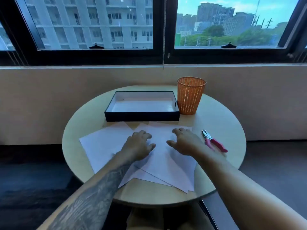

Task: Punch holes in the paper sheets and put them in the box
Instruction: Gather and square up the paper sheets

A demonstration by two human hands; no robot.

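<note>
Head view looks down on our round table [79, 130] below a wide window. At centre frame our left hand [138, 146] and right hand [184, 141] lie palm down on the loose paper sheets [162, 163], fingers spread and lightly curled, holding nothing. We judge they rest there to steady the fanned, overlapping sheets or gather them into a stack, since the corners point in different directions.

Right of centre, just beside our right hand and clear of the sheets, the hole punch [213, 141] with red handles lies untouched on the bare tabletop, within easy reach of that hand. Above the sheets, toward the upper middle of the table, the dark box [142, 116] sits open with a white interior; it looks empty, set close so punched sheets can slide straight in. An orange mesh basket [190, 97] stands upright touching or just beside the box's right end, perhaps for scraps.

No sheet appears punched yet, so we judge the task is at its very start.
</note>
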